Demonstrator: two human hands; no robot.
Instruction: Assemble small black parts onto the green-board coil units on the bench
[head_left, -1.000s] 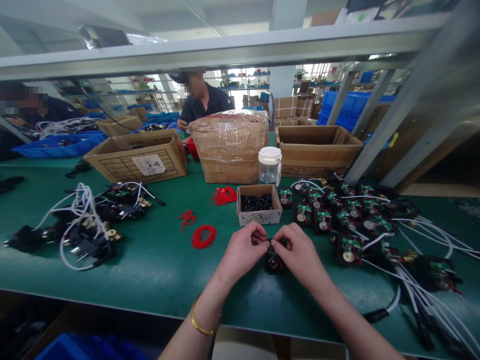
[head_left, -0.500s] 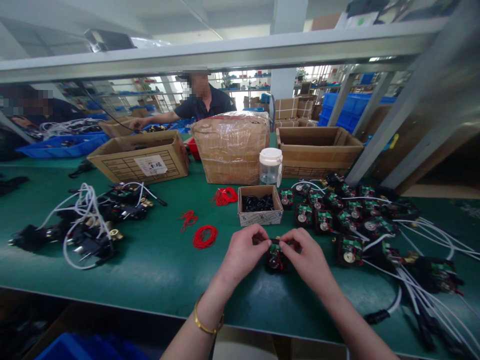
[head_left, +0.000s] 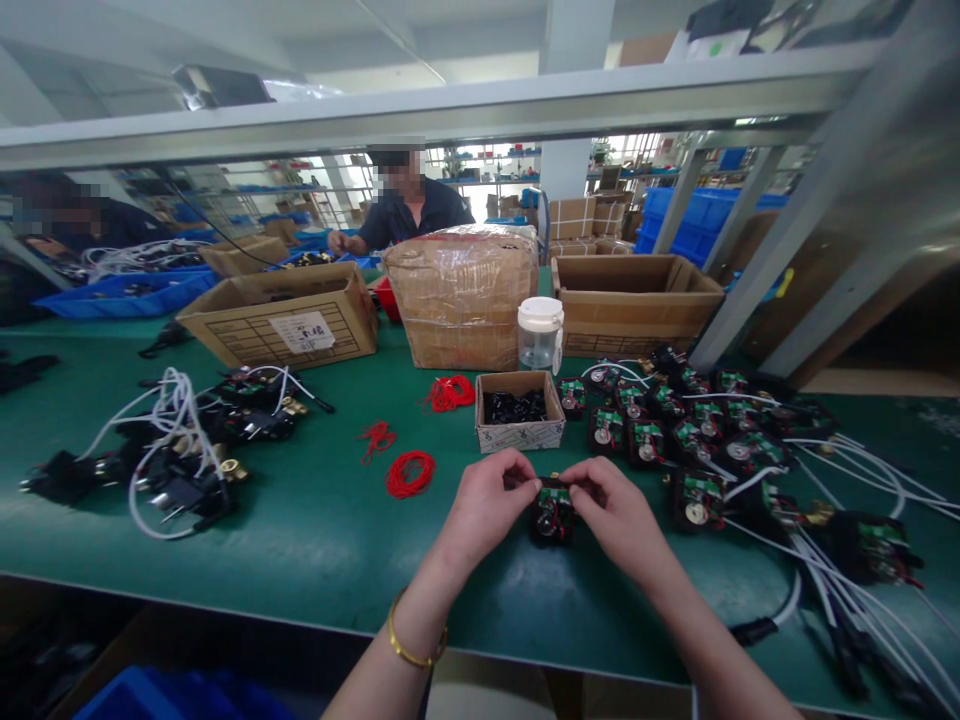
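A black housing with a green circuit board (head_left: 553, 520) lies on the green bench in front of me, with red wires and a round metal part inside it. My left hand (head_left: 491, 505) is closed at its top left corner, thumb and finger pinched. From the other side, my right hand (head_left: 616, 515) pinches at the top right corner. A small dark strip (head_left: 554, 483) runs between the fingertips along the upper edge; its ends are hidden by the fingers. Just beyond stands a small carton (head_left: 521, 437) of tiny black parts.
Similar open housings (head_left: 694, 440) with white cables crowd the right. Red wire bundles (head_left: 410, 474) lie left of my hands, and plugs with white cables (head_left: 176, 470) farther left. Behind are a lidded jar (head_left: 540, 335), a wrapped box (head_left: 465, 300) and a co-worker (head_left: 420, 205).
My right fingertips have shifted slightly right, showing more of the circuit board. The co-worker's outstretched arm has drawn back toward the body.
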